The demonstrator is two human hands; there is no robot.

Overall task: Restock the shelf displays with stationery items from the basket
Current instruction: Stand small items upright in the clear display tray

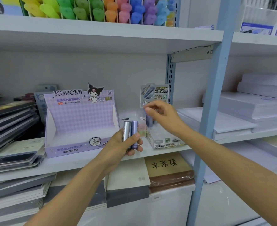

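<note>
Lilac display box (82, 115) with a pale diamond check pattern, on a white shelf (101, 41). Two tubes (130, 129), one metallic silver and one lavender. Pens (93, 10) in yellow, green, orange, pink, blue and purple. Light blue upright post (216, 79). Tan cover (168, 165) with black calligraphy.

The purple box (80, 115) reads "KUROMI" and "YZ2608/24PCS" on its back card, and "2B 0.5mm" in a bubble on its front lip. The grey box (164, 141) shows "05 2B" on its front. A tan book (167, 165) bears brushed Chinese characters.
</note>
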